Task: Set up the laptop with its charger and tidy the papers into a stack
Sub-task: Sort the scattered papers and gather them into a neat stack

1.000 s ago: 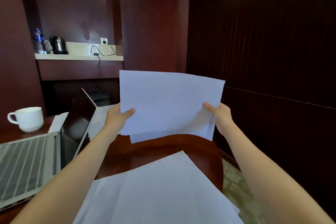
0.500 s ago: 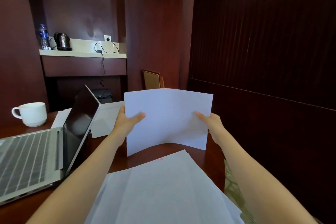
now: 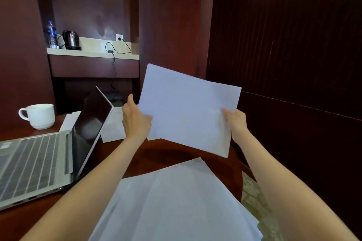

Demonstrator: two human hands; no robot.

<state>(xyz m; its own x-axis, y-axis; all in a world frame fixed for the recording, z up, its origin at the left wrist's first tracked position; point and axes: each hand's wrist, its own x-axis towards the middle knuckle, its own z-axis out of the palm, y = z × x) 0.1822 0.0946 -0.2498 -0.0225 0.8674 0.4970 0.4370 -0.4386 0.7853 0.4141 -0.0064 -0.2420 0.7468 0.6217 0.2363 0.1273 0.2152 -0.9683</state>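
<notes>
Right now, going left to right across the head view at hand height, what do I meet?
White ceramic cup → dark screen of the open silver laptop → left hand → white paper held up off the table → right hand.

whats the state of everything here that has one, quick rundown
laptop, open, screen dark
held paper, up above the table, tilted
left grip, holds its left edge
right grip, pinches its right edge
paper pile, loose, fanned, flat on the table
cup, upright
kettle, upright
bottle, upright
cable, plugged into the wall socket
</notes>
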